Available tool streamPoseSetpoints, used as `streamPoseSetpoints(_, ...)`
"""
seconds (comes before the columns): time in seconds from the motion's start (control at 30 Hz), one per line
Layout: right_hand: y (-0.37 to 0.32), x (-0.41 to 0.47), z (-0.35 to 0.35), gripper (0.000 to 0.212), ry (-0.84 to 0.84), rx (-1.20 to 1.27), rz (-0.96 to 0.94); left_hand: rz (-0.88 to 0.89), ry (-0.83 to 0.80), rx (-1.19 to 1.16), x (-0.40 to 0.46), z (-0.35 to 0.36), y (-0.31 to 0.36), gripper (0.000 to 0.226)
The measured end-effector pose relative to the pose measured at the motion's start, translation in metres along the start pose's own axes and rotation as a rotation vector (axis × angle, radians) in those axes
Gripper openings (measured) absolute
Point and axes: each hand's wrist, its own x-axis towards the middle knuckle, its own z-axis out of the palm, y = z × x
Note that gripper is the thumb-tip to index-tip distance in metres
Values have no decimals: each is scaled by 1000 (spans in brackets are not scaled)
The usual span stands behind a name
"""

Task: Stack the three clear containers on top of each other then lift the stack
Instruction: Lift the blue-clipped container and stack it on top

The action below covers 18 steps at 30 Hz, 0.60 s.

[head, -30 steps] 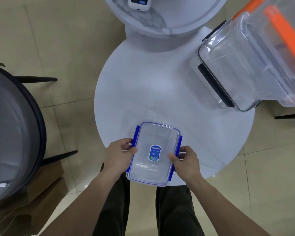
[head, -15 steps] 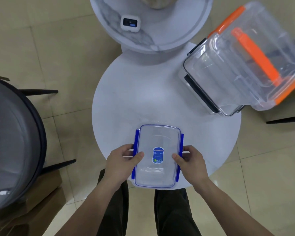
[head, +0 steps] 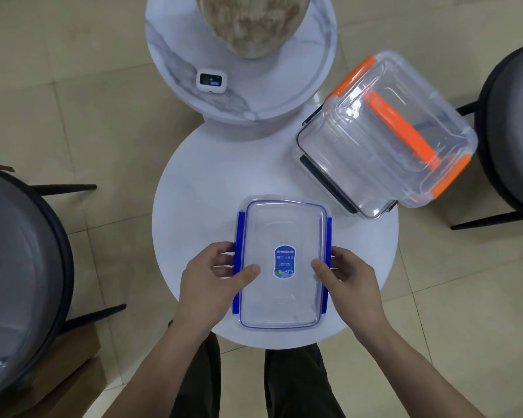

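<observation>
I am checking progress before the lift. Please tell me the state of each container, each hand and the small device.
Blue-clipped container: lid on, flat on round table, gripped at both sides.
Orange-handled container: lid on, stacked on black-clipped container.
Left hand: holding the blue-clipped container.
Right hand: holding it too.
Small device: screen lit.

The scene is viewed from one head-worn camera, directed steeply downward, close above the round counter (head: 194, 191) and tiled floor (head: 73, 101).

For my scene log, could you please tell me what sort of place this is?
Probably a lounge or seating corner: two round marble-look side tables, dark chairs on a tiled floor, and a stone-like vase.
</observation>
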Motion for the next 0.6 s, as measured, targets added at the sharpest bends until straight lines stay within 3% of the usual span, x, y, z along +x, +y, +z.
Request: streamPoseSetpoints(0.6, -70, -25, -60, 46, 81, 304, -259, 172, -11, -155, -26, -6, 84, 35)
